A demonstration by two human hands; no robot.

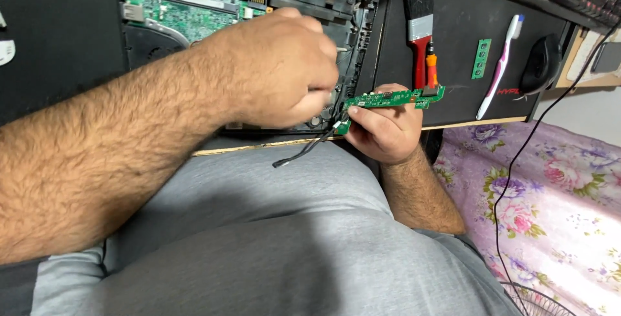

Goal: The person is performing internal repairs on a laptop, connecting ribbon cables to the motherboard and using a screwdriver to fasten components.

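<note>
Two hands (381, 128) on green circuit board (394, 98)

board: a narrow green circuit board (393, 99), long and thin, dotted with small parts
pose: it lies roughly level, its far end tipped slightly up, above the edge of the surface
hold: pinched from below in the fingers (369, 114) of my right hand (385, 131)
cable: thin black cable (309, 148) hangs from the board's near end, loose tip over my lap
</note>
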